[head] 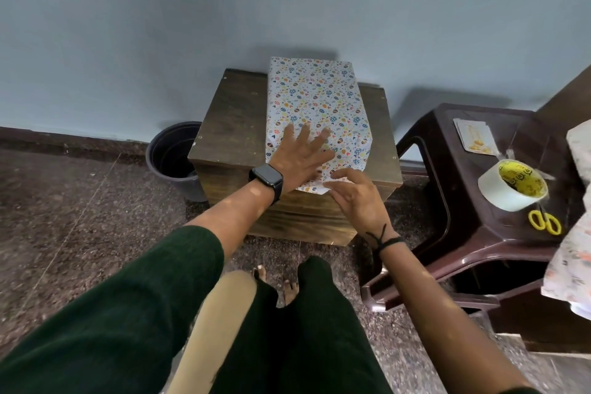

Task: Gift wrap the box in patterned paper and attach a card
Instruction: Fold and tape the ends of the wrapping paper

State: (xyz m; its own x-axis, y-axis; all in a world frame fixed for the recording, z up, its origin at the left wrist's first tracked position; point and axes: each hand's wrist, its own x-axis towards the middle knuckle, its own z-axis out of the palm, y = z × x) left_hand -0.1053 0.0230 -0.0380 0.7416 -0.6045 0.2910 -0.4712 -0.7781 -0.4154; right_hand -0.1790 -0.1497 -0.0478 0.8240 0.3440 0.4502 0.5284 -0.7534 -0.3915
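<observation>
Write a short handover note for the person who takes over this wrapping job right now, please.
Left hand: flat, fingers spread, pressing the patterned paper on the box.
Right hand: fingers on the paper's near end flap, folding it.
The box sits on the wooden stool.
Tape roll, yellow scissors and card lie on the brown plastic stool to the right.
Done: paper covers the top.
Left: finish the near end, tape it, attach the card. The far end cannot be seen.
</observation>
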